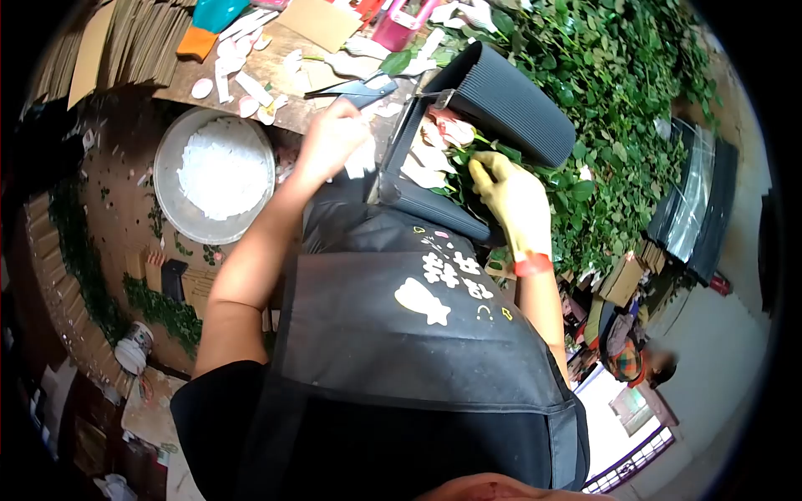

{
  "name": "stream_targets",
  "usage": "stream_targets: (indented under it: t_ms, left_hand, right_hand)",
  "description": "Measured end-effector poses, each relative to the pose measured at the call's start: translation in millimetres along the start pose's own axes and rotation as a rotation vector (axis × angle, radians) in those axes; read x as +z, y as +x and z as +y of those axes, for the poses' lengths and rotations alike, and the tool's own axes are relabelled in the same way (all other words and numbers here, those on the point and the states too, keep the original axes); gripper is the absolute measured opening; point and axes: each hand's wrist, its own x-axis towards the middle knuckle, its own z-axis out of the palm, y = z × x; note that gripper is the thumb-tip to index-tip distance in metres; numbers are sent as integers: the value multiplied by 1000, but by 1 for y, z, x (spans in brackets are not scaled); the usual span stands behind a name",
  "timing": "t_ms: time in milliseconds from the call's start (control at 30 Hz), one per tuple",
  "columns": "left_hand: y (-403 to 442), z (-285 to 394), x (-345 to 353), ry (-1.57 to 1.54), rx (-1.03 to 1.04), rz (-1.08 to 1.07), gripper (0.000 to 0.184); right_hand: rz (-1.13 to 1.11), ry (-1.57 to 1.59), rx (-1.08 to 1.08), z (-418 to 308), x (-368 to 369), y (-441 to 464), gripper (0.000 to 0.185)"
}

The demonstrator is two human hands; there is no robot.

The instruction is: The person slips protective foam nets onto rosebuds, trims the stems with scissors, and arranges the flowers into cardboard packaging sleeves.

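Observation:
Pale pink roses (pixel 430 154) with green leaves lie between the sides of a dark ribbed holder (pixel 518 104), whose near side is against the apron. My right hand (pixel 505 192), in a pale yellow glove with a red band at the wrist, curls its fingers round the leafy part of the roses, just below their heads. My left hand (pixel 338 134) is bare and closed at the table edge, left of the holder. What it holds, if anything, is hidden. Dark scissors (pixel 355 89) lie just beyond its fingers, and white pieces (pixel 361 159) show beside it.
A round tub (pixel 167 167) with white scraps stands low at the left. Petals and scraps litter the wooden table (pixel 288 113). Leafy stems (pixel 610 117) are heaped at the right. Cardboard sheets (pixel 125 50) stand at the upper left. Another person (pixel 631 359) is at the far right.

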Motion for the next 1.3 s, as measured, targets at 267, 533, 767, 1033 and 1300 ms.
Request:
stream_targets:
  t_ms: [267, 533, 767, 1033, 1300]
  left_hand:
    - [11, 18, 63, 382, -18, -274, 34]
    - [2, -1, 64, -198, -202, -234, 18]
    - [28, 22, 11, -174, -134, -71, 27]
    - [12, 31, 80, 124, -114, -93, 26]
    - [-1, -1, -14, 163, 85, -83, 15]
  right_hand:
    - [-145, -306, -203, 4, 38, 28, 31]
    - [-172, -288, -165, 4, 42, 29, 32]
    - [-164, -277, -144, 9, 46, 30, 33]
    - [-201, -269, -105, -2, 39, 30, 31]
    - [-13, -147, -171, -6, 17, 1, 28]
